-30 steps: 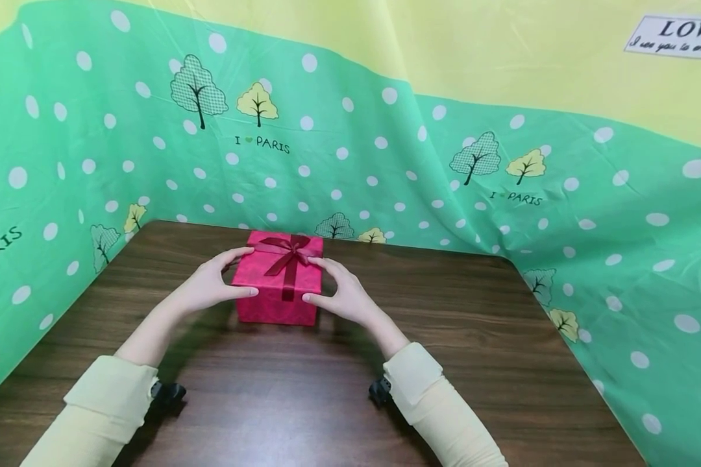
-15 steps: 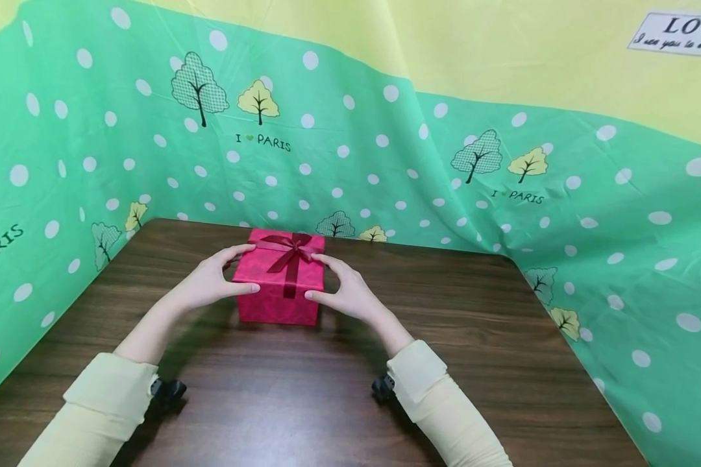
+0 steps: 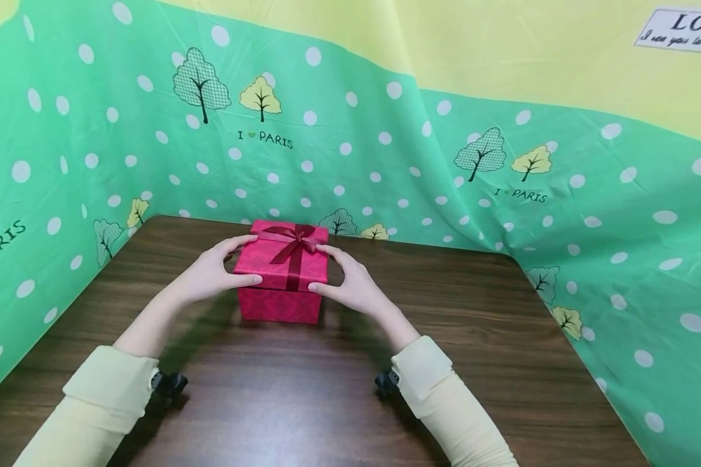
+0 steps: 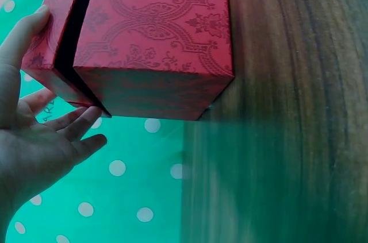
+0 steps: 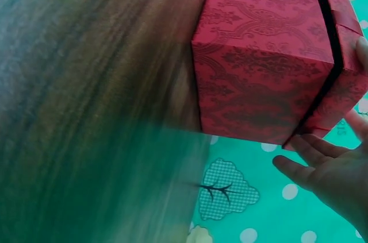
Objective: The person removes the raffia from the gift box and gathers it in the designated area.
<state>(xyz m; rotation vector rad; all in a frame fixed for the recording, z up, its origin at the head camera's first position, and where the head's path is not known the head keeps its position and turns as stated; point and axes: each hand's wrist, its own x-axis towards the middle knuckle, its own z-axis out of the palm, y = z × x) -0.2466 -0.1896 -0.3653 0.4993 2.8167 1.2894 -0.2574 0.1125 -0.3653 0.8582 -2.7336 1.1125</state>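
A red patterned gift box [image 3: 280, 306] stands at the back of the table. Its lid [image 3: 269, 263], topped with a dark red ribbon bow [image 3: 298, 240], sits raised a little, and a dark gap shows beneath its front edge. My left hand [image 3: 207, 269] grips the lid's left side, thumb on the front. On the opposite side my right hand [image 3: 356, 282] holds the lid the same way. In the left wrist view the lid [image 4: 54, 36] is parted from the box body [image 4: 155, 30]. The right wrist view shows the same dark slit beside the box body [image 5: 264, 53]. The inside is hidden.
The brown wooden table [image 3: 280, 389] spreads out around the box. A green and yellow cloth [image 3: 350, 130] with dots and trees hangs behind it and along both sides. Small black devices sit at both wrists, such as the left wrist camera [image 3: 169, 386].
Both hands have risen slightly with the lid. The lid has lifted off the box body, opening a dark gap, while the body stays on the table.
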